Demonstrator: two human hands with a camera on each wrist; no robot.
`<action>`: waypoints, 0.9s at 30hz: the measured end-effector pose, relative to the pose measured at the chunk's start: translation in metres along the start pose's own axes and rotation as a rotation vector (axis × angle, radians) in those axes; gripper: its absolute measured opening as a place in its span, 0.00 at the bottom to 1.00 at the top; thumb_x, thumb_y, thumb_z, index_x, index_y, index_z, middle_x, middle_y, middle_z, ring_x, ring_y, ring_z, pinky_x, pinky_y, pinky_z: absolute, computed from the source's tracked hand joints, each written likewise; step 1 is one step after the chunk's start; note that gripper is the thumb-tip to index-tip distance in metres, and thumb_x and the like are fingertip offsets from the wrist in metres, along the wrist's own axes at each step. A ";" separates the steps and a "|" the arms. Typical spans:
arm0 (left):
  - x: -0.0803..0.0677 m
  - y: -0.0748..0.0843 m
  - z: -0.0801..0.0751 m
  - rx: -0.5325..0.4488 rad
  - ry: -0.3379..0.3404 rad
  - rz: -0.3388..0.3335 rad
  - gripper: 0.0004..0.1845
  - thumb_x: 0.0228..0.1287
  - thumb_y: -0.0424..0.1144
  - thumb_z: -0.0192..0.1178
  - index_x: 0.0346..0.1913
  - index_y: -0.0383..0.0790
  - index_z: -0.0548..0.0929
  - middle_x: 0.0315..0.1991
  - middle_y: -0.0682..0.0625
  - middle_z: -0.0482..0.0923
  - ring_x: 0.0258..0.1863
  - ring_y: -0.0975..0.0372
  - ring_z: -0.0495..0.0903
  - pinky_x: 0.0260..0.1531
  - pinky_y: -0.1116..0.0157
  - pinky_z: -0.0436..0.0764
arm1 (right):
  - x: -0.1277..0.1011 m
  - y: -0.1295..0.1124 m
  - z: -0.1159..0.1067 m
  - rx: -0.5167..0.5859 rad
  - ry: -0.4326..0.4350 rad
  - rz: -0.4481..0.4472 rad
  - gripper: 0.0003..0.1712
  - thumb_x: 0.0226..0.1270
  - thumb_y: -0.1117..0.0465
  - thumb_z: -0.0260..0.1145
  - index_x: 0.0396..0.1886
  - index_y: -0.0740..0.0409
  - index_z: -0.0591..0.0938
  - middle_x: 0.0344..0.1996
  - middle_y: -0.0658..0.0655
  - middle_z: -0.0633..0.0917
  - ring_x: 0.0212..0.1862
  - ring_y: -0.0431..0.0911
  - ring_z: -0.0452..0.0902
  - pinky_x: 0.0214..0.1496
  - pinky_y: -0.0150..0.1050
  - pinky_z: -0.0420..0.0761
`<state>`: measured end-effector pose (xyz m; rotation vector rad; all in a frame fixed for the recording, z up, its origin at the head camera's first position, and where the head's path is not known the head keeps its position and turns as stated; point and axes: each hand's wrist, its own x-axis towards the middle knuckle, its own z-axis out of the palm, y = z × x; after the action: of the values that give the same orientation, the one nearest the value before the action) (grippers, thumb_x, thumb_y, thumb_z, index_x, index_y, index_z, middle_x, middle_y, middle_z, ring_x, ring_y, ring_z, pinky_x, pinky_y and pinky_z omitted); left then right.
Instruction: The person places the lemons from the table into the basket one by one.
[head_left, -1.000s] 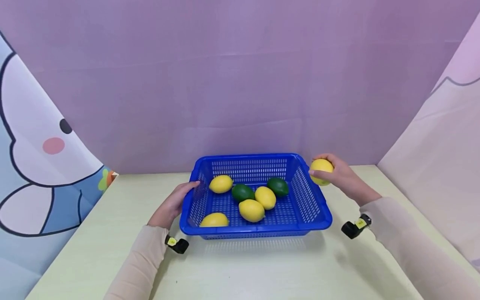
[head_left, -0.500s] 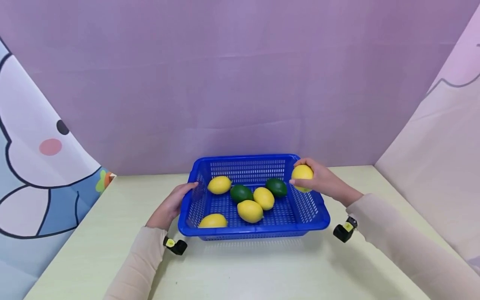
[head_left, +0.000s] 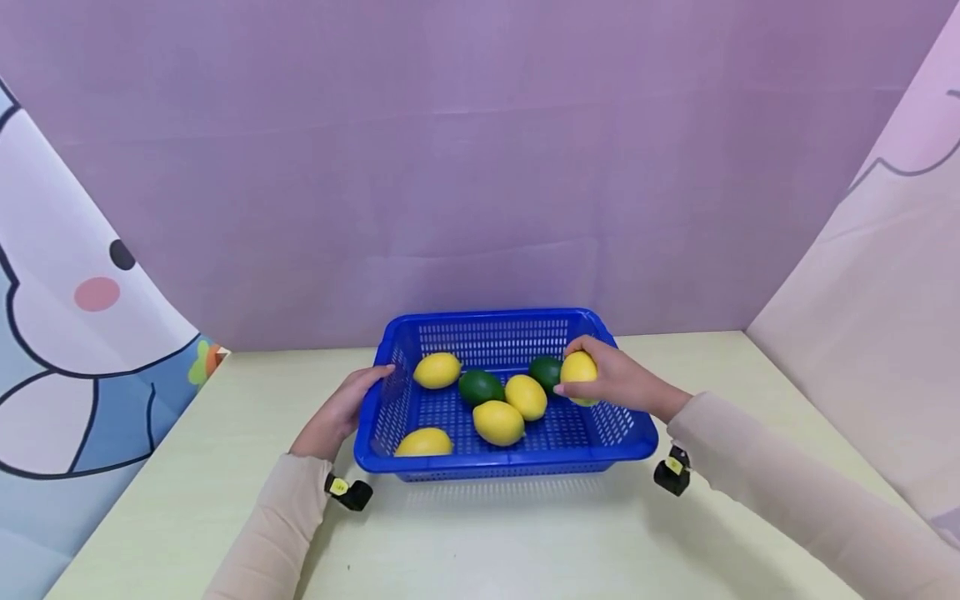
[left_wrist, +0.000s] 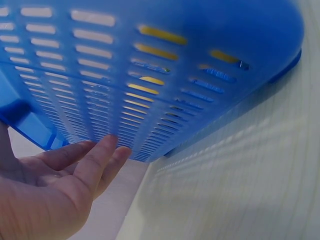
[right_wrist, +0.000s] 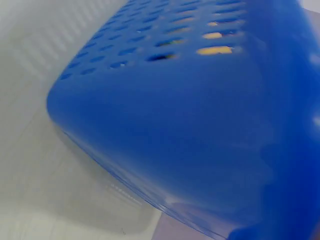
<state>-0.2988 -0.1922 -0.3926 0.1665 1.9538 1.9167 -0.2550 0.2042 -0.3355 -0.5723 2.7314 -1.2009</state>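
Note:
A blue plastic basket [head_left: 495,457] with slotted walls stands on the table. My left hand [head_left: 348,403] holds its left rim, the thumb over the edge. In the left wrist view, the fingers [left_wrist: 97,162] touch the slotted outer wall. At the basket's right side, my right hand [head_left: 621,379] grips a yellow lemon [head_left: 579,371] over the inside of the basket. Several other lemons [head_left: 498,422] lie in the basket, with two dark green fruits [head_left: 481,387] among them. The right wrist view is mostly filled by the basket's outer wall [right_wrist: 165,110]; the lemon in my hand is hidden there.
The pale table [head_left: 480,542] runs around the basket. A purple cloth backdrop [head_left: 480,167] rises close behind it. Printed cartoon cloth [head_left: 45,333] hangs at the left, and a pale cloth [head_left: 885,333] at the right.
My right hand has carried the lemon leftward and down, from outside the basket's right rim to inside it. My left hand has stayed on the left rim.

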 end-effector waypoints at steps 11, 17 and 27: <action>0.001 -0.001 0.000 0.015 0.030 -0.022 0.35 0.71 0.54 0.45 0.70 0.33 0.56 0.58 0.34 0.72 0.46 0.53 0.82 0.44 0.56 0.82 | 0.005 0.001 0.021 -0.098 -0.064 -0.027 0.29 0.53 0.51 0.72 0.48 0.62 0.71 0.39 0.56 0.75 0.35 0.47 0.72 0.32 0.36 0.78; 0.000 -0.001 -0.001 0.011 0.020 -0.015 0.36 0.71 0.55 0.45 0.71 0.33 0.56 0.57 0.35 0.73 0.46 0.53 0.81 0.45 0.57 0.81 | 0.007 0.002 0.028 -0.153 -0.108 0.006 0.32 0.52 0.51 0.73 0.49 0.63 0.71 0.39 0.56 0.75 0.36 0.47 0.72 0.34 0.36 0.78; -0.001 0.001 -0.001 -0.004 0.004 -0.015 0.36 0.72 0.54 0.45 0.71 0.32 0.54 0.51 0.40 0.78 0.42 0.56 0.83 0.42 0.59 0.82 | 0.006 0.001 0.031 -0.241 -0.183 0.063 0.33 0.53 0.52 0.73 0.52 0.64 0.71 0.39 0.55 0.75 0.38 0.47 0.71 0.37 0.37 0.78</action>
<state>-0.2983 -0.1940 -0.3916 0.1460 1.9481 1.9131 -0.2535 0.1815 -0.3573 -0.5834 2.7304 -0.7686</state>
